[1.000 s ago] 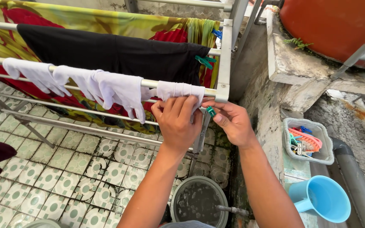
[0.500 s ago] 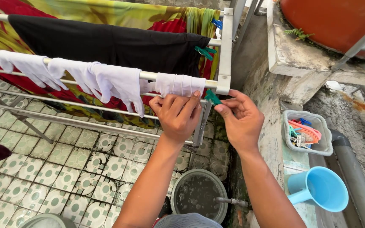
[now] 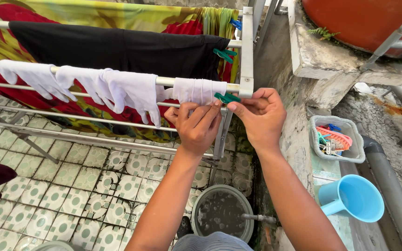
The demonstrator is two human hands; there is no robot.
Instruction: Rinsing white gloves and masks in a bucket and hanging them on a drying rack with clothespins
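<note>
A metal drying rack carries a patterned cloth, a black garment and several white gloves on its front rail. My left hand pinches the lower edge of the rightmost white glove against the rail. My right hand holds a green clothes peg at the right end of that glove, right by the rack's corner. Another green peg clips the black garment.
A grey basket of coloured pegs sits on the ledge at right, with a blue plastic scoop below it. A round bucket of water stands on the tiled floor under my arms. An orange tank is top right.
My right hand has lifted the green peg from below the rail up to the glove's right end. My left hand has stayed on the glove.
</note>
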